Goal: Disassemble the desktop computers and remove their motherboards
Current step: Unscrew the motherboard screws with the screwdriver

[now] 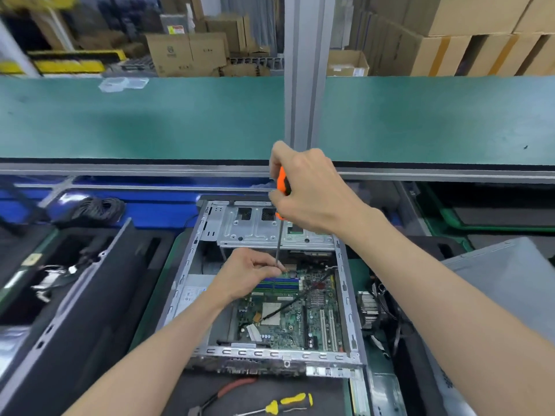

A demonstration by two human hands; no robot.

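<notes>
Now right hand [312, 190] gripping orange screwdriver [283, 187], left hand [249, 273] pinching its shaft [278, 250] above motherboard [295, 313]; may slip off the screw and scratch traces.

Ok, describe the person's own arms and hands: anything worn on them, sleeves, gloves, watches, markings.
Both forearms are bare as far as the picture shows; no sleeve edge is in view. The left hand and the right hand wear no gloves. No watch, bracelet or ring shows on either wrist or on the fingers that can be seen. No tattoos or written markings are visible.
</notes>
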